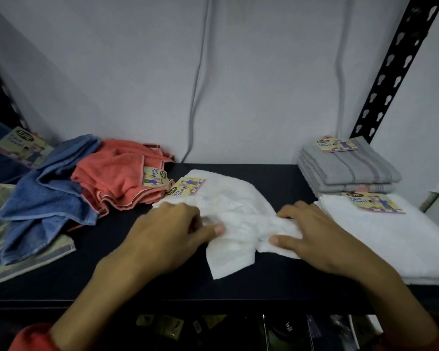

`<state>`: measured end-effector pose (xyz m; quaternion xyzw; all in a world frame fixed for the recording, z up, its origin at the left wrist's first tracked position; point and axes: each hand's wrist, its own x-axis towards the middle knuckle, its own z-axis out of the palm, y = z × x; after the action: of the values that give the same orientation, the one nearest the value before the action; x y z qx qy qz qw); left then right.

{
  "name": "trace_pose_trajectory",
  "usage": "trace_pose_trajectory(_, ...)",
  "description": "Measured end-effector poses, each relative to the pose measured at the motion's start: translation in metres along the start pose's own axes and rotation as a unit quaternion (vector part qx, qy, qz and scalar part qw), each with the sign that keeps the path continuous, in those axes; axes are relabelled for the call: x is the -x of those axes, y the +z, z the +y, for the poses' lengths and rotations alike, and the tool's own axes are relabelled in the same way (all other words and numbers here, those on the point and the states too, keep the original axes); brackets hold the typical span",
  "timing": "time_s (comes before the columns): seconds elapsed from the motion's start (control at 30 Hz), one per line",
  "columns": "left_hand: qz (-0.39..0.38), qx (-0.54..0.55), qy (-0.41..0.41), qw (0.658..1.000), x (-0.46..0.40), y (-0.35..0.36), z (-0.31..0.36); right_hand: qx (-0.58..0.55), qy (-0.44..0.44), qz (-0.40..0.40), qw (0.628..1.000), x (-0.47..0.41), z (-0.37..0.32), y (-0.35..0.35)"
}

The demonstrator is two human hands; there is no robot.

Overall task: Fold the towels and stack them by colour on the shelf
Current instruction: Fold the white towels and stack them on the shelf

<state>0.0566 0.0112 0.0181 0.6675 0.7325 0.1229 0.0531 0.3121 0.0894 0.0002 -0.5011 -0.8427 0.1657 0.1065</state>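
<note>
Dark metal shelf point(276, 178) against a grey wall: both hands, left hand point(170, 231) and right hand point(314, 234), pinch the rumpled white terry face towel point(233, 211) at centre, presumably to square it for folding, beside the folded white stack point(390, 239) and grey stack point(347, 168) it should join by colour.

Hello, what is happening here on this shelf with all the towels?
A person is folding a white towel on the dark shelf; the left hand and right hand both grip it. Folded grey towels and a white stack lie at the right. Blue and coral towels lie unfolded at the left.
</note>
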Motion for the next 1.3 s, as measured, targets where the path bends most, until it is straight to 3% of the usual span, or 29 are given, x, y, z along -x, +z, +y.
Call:
trace_pose_trajectory(0.07, -0.062, 0.023, 0.01, 0.998, 0.011, 0.003, 0.012, -0.06, -0.013, 0.075, 0.995, -0.002, -0.002, 0.001)
trace_pose_trajectory(0.17, -0.07, 0.05, 0.027, 0.996, 0.012, 0.012, 0.018, -0.148, -0.019, 0.173, 0.973, -0.005, -0.001, -0.008)
trace_pose_trajectory(0.37, 0.143, 0.149, 0.051, 0.977, -0.007, -0.018, -0.024, -0.242, 0.019, 0.263, 0.934, 0.0, 0.022, -0.037)
trace_pose_trajectory(0.47, 0.143, 0.227, 0.11, 0.957, 0.0, -0.034, -0.026, -0.334, 0.027, 0.223, 0.915, 0.005, 0.025, -0.043)
trace_pose_trajectory(0.6, 0.149, 0.29, 0.183, 0.928, 0.01, -0.03, -0.008, -0.435, -0.028, 0.086, 0.896, 0.02, 0.006, -0.052)
trace_pose_trajectory(0.7, 0.127, 0.251, 0.222, 0.934, 0.015, -0.018, 0.007, -0.42, -0.068, 0.015, 0.905, 0.028, -0.008, -0.055)
trace_pose_trajectory(0.83, 0.019, 0.287, 0.221, 0.932, 0.02, -0.01, 0.016, -0.376, -0.06, 0.028, 0.924, 0.028, -0.009, -0.05)
trace_pose_trajectory(0.9, -0.019, 0.313, 0.23, 0.921, 0.022, -0.01, 0.02, -0.461, -0.044, -0.012, 0.886, 0.026, -0.006, -0.048)
trace_pose_trajectory(1.0, 0.003, 0.344, 0.217, 0.914, 0.024, -0.006, 0.028, -0.608, -0.057, -0.092, 0.786, 0.028, -0.011, -0.047)
trace_pose_trajectory(1.07, 0.025, 0.368, 0.208, 0.906, 0.026, -0.002, 0.032, -0.636, -0.06, -0.073, 0.766, 0.027, -0.017, -0.041)
trace_pose_trajectory(1.1, 0.037, 0.373, 0.21, 0.903, 0.027, -0.001, 0.034, -0.618, -0.06, -0.03, 0.783, 0.026, -0.021, -0.037)
trace_pose_trajectory(1.13, 0.05, 0.378, 0.216, 0.899, 0.027, 0.001, 0.035, -0.553, -0.068, 0.043, 0.829, 0.025, -0.024, -0.032)
trace_pose_trajectory(1.2, 0.071, 0.388, 0.222, 0.892, 0.027, 0.004, 0.035, -0.309, -0.107, 0.216, 0.92, 0.024, -0.03, -0.021)
trace_pose_trajectory(1.23, 0.08, 0.387, 0.225, 0.89, 0.026, 0.005, 0.034, -0.222, -0.132, 0.259, 0.931, 0.024, -0.033, -0.018)
trace_pose_trajectory(1.3, 0.108, 0.381, 0.233, 0.888, 0.026, 0.006, 0.035, -0.234, -0.148, 0.249, 0.928, 0.025, -0.038, -0.016)
